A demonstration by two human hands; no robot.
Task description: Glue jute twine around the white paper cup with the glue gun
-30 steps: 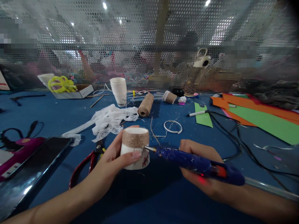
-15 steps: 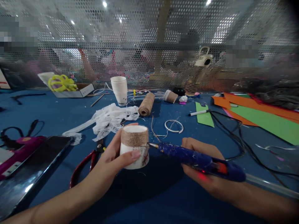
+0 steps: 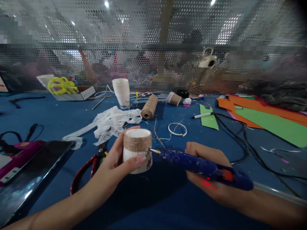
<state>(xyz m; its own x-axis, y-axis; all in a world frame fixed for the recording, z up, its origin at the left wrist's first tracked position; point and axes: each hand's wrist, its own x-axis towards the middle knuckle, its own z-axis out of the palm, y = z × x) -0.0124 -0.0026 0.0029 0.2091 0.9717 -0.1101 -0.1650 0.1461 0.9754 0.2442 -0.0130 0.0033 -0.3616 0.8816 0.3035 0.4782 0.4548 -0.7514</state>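
Observation:
My left hand (image 3: 122, 164) is closed around a paper cup (image 3: 137, 150), held upright with its white opening tilted slightly toward me. Brown twine (image 3: 139, 143) wraps the cup's upper band; below it the paper is white with a dark reddish print. In my right hand (image 3: 211, 166) is a blue hot glue gun (image 3: 192, 162), a red light glowing on its side and a clear glue stick (image 3: 275, 191) sticking out of its back. Its metal nozzle meets the cup's right side at the lower edge of the twine.
Behind the cup lie white lace (image 3: 111, 123), a twine roll (image 3: 150, 107), a stack of paper cups (image 3: 121, 92) and a white ring (image 3: 177, 129). Red-handled pliers (image 3: 83, 174) and a phone (image 3: 35, 179) are at left. Coloured paper (image 3: 271, 121) and black cables (image 3: 248, 145) lie right.
The glue gun's nozzle has shifted slightly left and down along the twine's lower edge. My left hand keeps its hold on the cup. The whole view has drifted a little.

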